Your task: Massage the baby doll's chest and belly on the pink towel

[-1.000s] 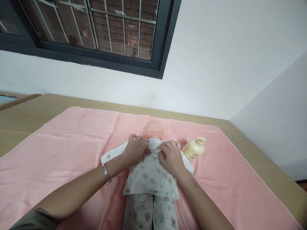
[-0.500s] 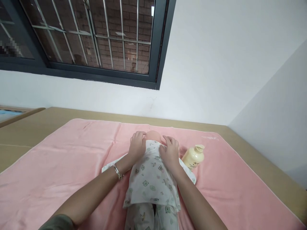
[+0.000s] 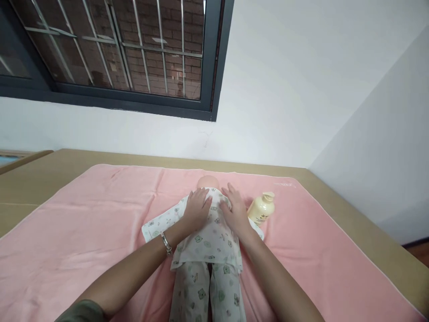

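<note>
A baby doll (image 3: 208, 182) with a smooth bare head lies on its back, dressed in a white printed top (image 3: 209, 243) and matching trousers (image 3: 197, 290). My left hand (image 3: 197, 209) rests on the left side of the top's chest, fingers stretched out and the thumb apart. On the other side, my right hand (image 3: 235, 212) lies at the doll's shoulder with its fingers spread. Both hands hold nothing. The doll's face is not visible from here. One sleeve reaches out to the left; the right sleeve is partly covered by my right forearm.
A cream pump bottle (image 3: 262, 209) stands just right of my right hand. Beneath everything is a pink mat (image 3: 100, 214) on a wooden surface (image 3: 335, 197). Behind rise a white wall (image 3: 268, 112) and a dark-framed barred window (image 3: 147, 100).
My left hand has slid from beside the doll's head down onto the chest. My right hand stays near the shoulder, its fingers more stretched. The whole view has shifted slightly.
</note>
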A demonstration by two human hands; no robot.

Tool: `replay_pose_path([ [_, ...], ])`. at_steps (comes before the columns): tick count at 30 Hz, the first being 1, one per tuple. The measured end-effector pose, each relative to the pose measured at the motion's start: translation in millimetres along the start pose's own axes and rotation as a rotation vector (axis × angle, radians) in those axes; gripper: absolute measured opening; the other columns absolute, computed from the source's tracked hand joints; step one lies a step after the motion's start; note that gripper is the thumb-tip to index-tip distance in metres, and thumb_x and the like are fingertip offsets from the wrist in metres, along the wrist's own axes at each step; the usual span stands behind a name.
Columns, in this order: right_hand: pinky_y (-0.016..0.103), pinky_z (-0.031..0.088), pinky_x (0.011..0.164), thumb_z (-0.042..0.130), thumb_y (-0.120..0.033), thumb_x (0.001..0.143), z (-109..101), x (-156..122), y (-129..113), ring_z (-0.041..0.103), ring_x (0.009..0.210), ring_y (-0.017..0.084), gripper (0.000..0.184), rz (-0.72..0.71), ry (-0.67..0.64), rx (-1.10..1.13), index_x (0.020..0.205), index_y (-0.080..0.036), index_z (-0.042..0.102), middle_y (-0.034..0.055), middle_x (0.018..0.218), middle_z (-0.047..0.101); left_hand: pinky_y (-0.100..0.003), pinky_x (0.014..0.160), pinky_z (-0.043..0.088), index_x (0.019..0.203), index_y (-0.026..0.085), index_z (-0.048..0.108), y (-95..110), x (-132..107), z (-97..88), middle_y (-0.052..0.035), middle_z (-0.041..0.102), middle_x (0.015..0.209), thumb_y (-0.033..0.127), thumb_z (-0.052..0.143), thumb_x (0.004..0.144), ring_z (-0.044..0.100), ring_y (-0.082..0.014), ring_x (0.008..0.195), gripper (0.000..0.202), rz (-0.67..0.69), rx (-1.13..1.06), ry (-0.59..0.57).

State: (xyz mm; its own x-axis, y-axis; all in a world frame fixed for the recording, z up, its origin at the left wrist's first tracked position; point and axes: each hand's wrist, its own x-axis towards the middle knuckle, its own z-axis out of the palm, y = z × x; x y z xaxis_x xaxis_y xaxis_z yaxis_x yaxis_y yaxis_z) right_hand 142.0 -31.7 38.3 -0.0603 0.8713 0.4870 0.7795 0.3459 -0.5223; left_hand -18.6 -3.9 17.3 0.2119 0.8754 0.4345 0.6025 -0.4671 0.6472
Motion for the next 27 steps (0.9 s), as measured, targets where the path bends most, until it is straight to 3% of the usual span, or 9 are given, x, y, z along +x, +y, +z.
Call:
replay_pose_path([
  [2, 0.050, 0.020, 0.117, 0.039, -0.027, 0.090, -26, 0, -2, 0.031, 0.142, 0.023, 0.045, -0.014, 0.183, -0.031, 0.132, -0.020, 0.055, 0.0093, 0.152, 0.038, -0.048, 0.115, 0.028, 0.126, 0.019, 0.057, 25, 10, -2.2, -0.0117, 0.056, 0.136, 0.038, 0.036, 0.096, 0.045, -0.0253, 0.132, 0.042, -0.082, -0.314, 0.009],
  [5, 0.053, 0.014, 0.118, 0.037, -0.023, 0.088, -62, 2, 2, 0.025, 0.144, 0.024, 0.051, 0.103, 0.359, -0.164, 0.137, -0.013, 0.049, 0.0139, 0.154, 0.033, -0.042, 0.104, 0.043, 0.117, 0.016, 0.061, 67, 27, 7.5, -0.0140, 0.064, 0.123, 0.047, 0.033, 0.097, 0.057, -0.0250, 0.119, 0.047, -0.315, -0.965, -0.167],
  [7, 0.054, 0.013, 0.117, 0.037, -0.018, 0.085, -76, 3, 9, 0.022, 0.145, 0.026, 0.059, 0.223, 0.280, -0.268, 0.141, -0.003, 0.041, 0.0207, 0.153, 0.031, -0.040, 0.095, 0.049, 0.116, 0.012, 0.060, 91, 37, 20.9, -0.0174, 0.065, 0.114, 0.053, 0.030, 0.096, 0.063, -0.0257, 0.108, 0.054, -0.551, -1.297, -0.349],
  [9, 0.054, 0.014, 0.117, 0.036, -0.014, 0.083, -84, 4, 14, 0.023, 0.144, 0.029, 0.059, 0.288, 0.099, -0.371, 0.140, 0.004, 0.040, 0.0255, 0.150, 0.034, -0.037, 0.087, 0.053, 0.116, 0.010, 0.057, 108, 45, 35.9, -0.0178, 0.065, 0.108, 0.054, 0.028, 0.096, 0.066, -0.0246, 0.100, 0.056, -0.748, -1.477, -0.451],
  [13, 0.050, 0.015, 0.117, 0.033, -0.013, 0.087, -89, 5, 17, 0.027, 0.143, 0.028, 0.051, 0.306, -0.101, -0.512, 0.131, 0.003, 0.051, 0.0246, 0.146, 0.040, -0.034, 0.077, 0.055, 0.117, 0.009, 0.054, 126, 55, 58.6, -0.0158, 0.064, 0.102, 0.053, 0.027, 0.097, 0.066, -0.0232, 0.091, 0.055, -0.963, -1.596, -0.473],
  [18, 0.049, 0.009, 0.118, 0.031, -0.014, 0.089, -94, 8, 16, 0.029, 0.142, 0.024, 0.049, 0.345, -0.117, -0.533, 0.130, -0.003, 0.055, 0.0198, 0.147, 0.042, -0.034, 0.076, 0.054, 0.109, 0.008, 0.056, 127, 54, 59.6, -0.0152, 0.065, 0.095, 0.049, 0.024, 0.098, 0.066, -0.0221, 0.083, 0.053, -0.992, -1.665, -0.478],
  [23, 0.057, 0.006, 0.116, 0.034, -0.020, 0.091, -90, 5, 4, 0.022, 0.144, 0.031, 0.052, 0.333, -0.061, -0.477, 0.137, 0.000, 0.047, 0.0232, 0.150, 0.036, -0.039, 0.082, 0.053, 0.107, 0.007, 0.058, 119, 30, 35.0, -0.0175, 0.067, 0.095, 0.051, 0.022, 0.098, 0.067, -0.0248, 0.088, 0.058, -0.965, -1.682, -0.526],
  [25, 0.056, 0.007, 0.117, 0.036, -0.028, 0.093, -81, -2, -13, 0.015, 0.146, 0.032, 0.056, 0.240, -0.028, -0.385, 0.142, -0.001, 0.041, 0.0225, 0.153, 0.028, -0.041, 0.088, 0.051, 0.109, 0.009, 0.060, 116, 19, 21.2, -0.0174, 0.068, 0.100, 0.051, 0.023, 0.098, 0.067, -0.0260, 0.094, 0.057, -0.856, -1.650, -0.503],
  [27, 0.054, 0.009, 0.118, 0.033, -0.036, 0.096, -66, -17, -38, 0.012, 0.147, 0.029, 0.058, 0.091, -0.058, -0.204, 0.147, -0.007, 0.036, 0.0164, 0.157, 0.022, -0.042, 0.093, 0.049, 0.110, 0.012, 0.062, 113, 11, 5.7, -0.0157, 0.067, 0.107, 0.050, 0.030, 0.097, 0.065, -0.0267, 0.101, 0.051, -0.631, -1.560, -0.417],
])
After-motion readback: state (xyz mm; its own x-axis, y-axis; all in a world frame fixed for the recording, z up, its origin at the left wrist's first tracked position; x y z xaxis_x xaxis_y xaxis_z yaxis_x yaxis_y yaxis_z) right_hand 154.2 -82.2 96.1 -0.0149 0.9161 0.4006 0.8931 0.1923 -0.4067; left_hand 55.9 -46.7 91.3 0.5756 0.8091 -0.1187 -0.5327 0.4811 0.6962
